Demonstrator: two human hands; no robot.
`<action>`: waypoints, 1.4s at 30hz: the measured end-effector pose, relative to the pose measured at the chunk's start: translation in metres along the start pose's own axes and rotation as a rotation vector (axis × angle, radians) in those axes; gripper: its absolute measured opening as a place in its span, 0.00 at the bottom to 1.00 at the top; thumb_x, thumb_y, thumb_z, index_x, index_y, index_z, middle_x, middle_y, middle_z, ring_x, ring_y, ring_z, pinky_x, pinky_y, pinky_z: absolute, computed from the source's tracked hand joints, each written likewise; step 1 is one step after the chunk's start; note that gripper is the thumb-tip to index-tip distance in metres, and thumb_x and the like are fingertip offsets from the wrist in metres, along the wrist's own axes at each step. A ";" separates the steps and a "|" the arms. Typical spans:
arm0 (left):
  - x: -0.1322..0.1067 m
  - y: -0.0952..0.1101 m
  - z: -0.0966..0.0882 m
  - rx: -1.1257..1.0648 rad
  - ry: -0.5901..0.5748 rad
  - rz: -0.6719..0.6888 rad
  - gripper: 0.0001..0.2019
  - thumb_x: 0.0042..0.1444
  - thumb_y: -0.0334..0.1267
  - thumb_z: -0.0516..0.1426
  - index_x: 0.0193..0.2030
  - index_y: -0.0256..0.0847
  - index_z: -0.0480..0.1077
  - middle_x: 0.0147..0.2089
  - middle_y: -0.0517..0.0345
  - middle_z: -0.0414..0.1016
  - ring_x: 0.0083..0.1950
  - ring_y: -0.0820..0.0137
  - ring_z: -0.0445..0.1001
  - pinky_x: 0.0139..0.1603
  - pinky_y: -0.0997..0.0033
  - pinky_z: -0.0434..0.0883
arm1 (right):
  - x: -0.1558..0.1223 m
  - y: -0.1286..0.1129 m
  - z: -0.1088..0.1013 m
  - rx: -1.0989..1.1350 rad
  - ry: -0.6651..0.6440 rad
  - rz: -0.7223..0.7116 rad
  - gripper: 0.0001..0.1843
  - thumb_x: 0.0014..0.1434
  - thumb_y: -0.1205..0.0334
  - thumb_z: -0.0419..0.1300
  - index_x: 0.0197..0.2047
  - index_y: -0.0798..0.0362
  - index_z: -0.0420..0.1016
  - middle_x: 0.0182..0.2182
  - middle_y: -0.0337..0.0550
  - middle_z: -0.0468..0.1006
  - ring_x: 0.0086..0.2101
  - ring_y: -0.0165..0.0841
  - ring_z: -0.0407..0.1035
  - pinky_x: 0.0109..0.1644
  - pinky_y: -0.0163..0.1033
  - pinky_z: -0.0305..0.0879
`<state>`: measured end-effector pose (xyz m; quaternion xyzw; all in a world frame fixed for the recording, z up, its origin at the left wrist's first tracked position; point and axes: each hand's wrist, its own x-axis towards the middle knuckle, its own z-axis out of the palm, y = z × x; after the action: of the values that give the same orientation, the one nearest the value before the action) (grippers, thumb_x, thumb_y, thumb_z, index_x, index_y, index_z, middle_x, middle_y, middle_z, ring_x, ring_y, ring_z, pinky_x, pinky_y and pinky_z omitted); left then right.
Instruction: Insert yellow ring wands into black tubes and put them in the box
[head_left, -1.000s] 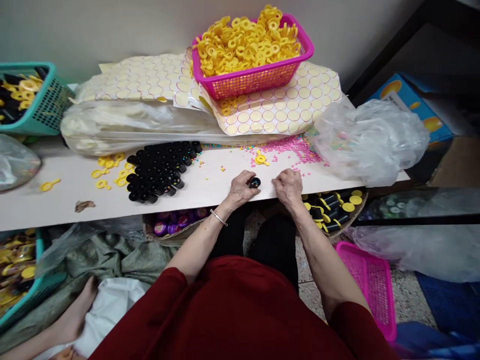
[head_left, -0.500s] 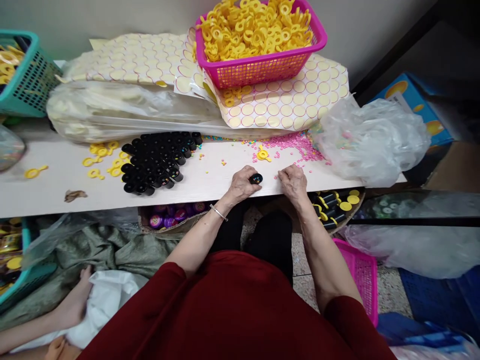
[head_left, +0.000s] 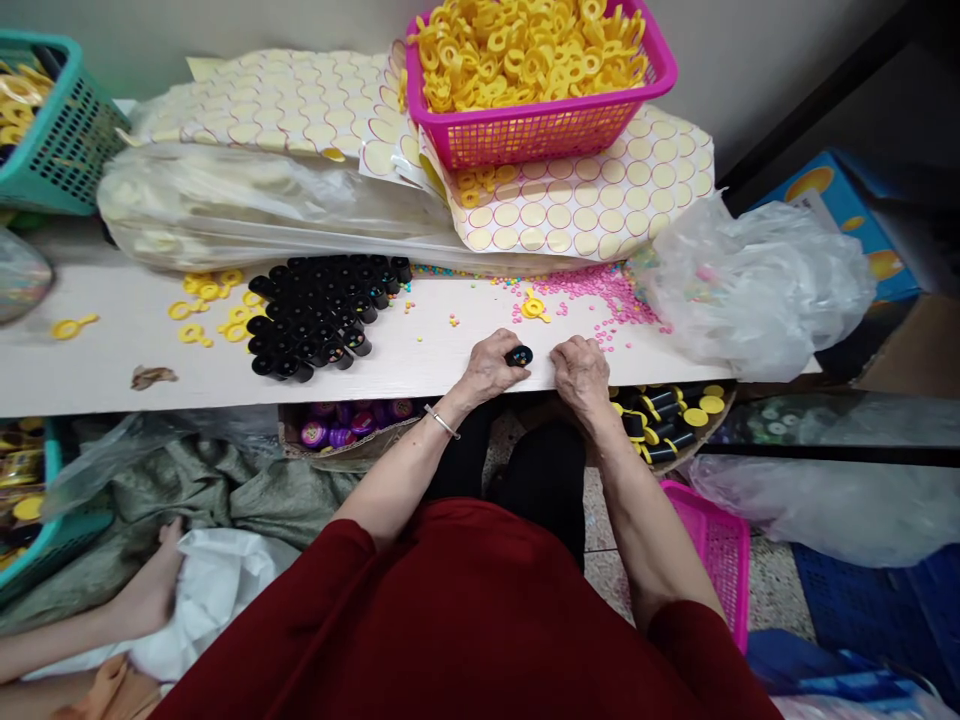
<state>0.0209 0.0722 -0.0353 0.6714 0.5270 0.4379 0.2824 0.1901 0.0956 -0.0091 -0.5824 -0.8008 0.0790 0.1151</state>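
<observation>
My left hand (head_left: 491, 365) is closed around a small black cylindrical container (head_left: 519, 356), its open end up, with a few small coloured bits inside. Just to its right, my right hand (head_left: 581, 372) rests low over the front of the white table (head_left: 420, 375), fingers curled and pinched together. Whatever they hold is hidden. Beyond my hands lie a yellow ring with a handle (head_left: 534, 306) and scattered pink beads (head_left: 592, 290). To the left, several black containers (head_left: 322, 310) stand upright in a tight group, some with coloured bits showing inside.
A pink basket (head_left: 544, 130) heaped with yellow rings sits on sticker sheets (head_left: 592, 215) at the back. Clear plastic bags (head_left: 757, 290) lie at the right. Below the edge are boxes of purple items (head_left: 352, 425) and black-and-yellow tubes (head_left: 664, 410). Another person's leg (head_left: 112, 620) shows lower left.
My right hand has moved slightly left, closer to the black container. My left hand still holds the container in about the same place. The whole view has shifted a little.
</observation>
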 end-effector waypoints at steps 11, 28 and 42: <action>0.000 0.000 0.001 0.007 0.017 0.001 0.07 0.39 0.31 0.63 0.28 0.38 0.69 0.33 0.62 0.67 0.36 0.73 0.68 0.38 0.73 0.66 | 0.013 -0.006 -0.017 -0.183 -0.199 -0.036 0.11 0.57 0.64 0.50 0.33 0.54 0.74 0.36 0.54 0.74 0.40 0.44 0.63 0.37 0.44 0.54; 0.001 -0.003 0.004 0.006 0.020 0.014 0.07 0.40 0.33 0.62 0.28 0.38 0.69 0.32 0.61 0.67 0.36 0.72 0.69 0.37 0.72 0.66 | -0.005 0.003 0.003 0.086 0.117 -0.033 0.10 0.57 0.64 0.51 0.31 0.52 0.73 0.32 0.48 0.72 0.37 0.41 0.61 0.40 0.44 0.58; 0.001 0.001 0.005 0.162 -0.004 0.054 0.04 0.44 0.31 0.58 0.27 0.41 0.66 0.29 0.60 0.70 0.34 0.70 0.68 0.38 0.70 0.66 | -0.003 -0.038 -0.021 0.084 -0.003 -0.229 0.12 0.60 0.61 0.49 0.34 0.52 0.73 0.33 0.48 0.71 0.37 0.40 0.60 0.41 0.42 0.55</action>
<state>0.0262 0.0732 -0.0368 0.7068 0.5419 0.4000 0.2164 0.1618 0.0807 0.0208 -0.4818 -0.8582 0.0996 0.1463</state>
